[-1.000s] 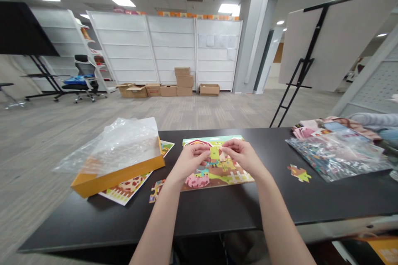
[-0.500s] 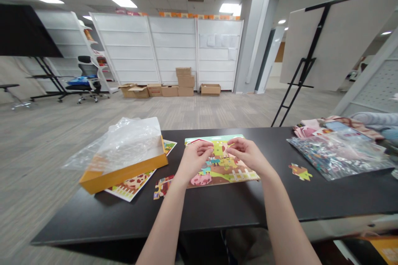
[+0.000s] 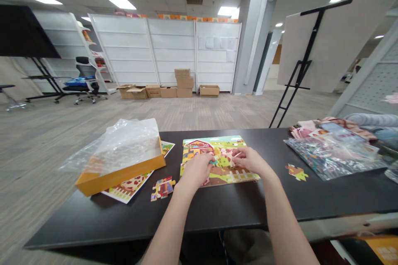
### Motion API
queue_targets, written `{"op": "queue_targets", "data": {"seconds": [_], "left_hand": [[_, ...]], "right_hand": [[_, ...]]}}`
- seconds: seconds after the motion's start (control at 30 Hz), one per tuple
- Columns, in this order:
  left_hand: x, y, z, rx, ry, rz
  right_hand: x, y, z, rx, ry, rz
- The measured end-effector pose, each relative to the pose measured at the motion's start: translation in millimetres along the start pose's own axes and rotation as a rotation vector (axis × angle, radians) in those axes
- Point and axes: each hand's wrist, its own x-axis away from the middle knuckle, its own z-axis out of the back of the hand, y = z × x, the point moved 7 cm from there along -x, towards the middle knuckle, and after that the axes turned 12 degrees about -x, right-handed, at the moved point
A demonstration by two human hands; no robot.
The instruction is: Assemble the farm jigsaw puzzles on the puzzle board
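Note:
A farm-scene jigsaw puzzle [image 3: 214, 140] lies on the black table, with a red barn at its upper left and white fence along the bottom. Over its middle, my left hand [image 3: 199, 169] is closed, fingertips at the left edge of a green and white puzzle piece [image 3: 224, 160] with a cow on it. My right hand [image 3: 250, 160] pinches the same piece from the right, thumb and fingers close together. The piece sits low against the puzzle; whether it lies flat in its slot cannot be seen. My left hand covers the puzzle's lower left part.
Loose puzzle pieces [image 3: 163, 188] lie left of the puzzle, and another piece [image 3: 297, 172] lies to the right. A yellow box [image 3: 124, 174] with clear plastic rests on a printed sheet [image 3: 124, 193]. At the right are a bag of pieces [image 3: 332, 159] and folded cloth [image 3: 363, 122].
Both hands have come down from above the puzzle onto its middle, bringing the piece with them. The barn at the upper left now shows more fully.

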Motion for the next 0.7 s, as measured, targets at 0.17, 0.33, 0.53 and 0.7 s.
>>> {"op": "queue_targets", "data": {"seconds": [0.17,0.33,0.53,0.7], "left_hand": [[2.3,11.7,-6.0,0.001,0.033,-0.092],[2.6,29.2,-8.4,-0.035,0.026,-0.207],[2.6,35.1,-8.2,-0.066,0.020,-0.239],[2.7,33.4,-8.9,-0.033,0.034,-0.237]], "right_hand": [[0.8,-3.6,-2.1,0.124,0.024,0.028],[0.9,-7.4,-3.6,0.182,0.050,0.047],[3.1,-16.3,-0.8,0.301,0.068,0.151],[5.9,-25.4,9.2,0.258,0.147,0.187]]}}
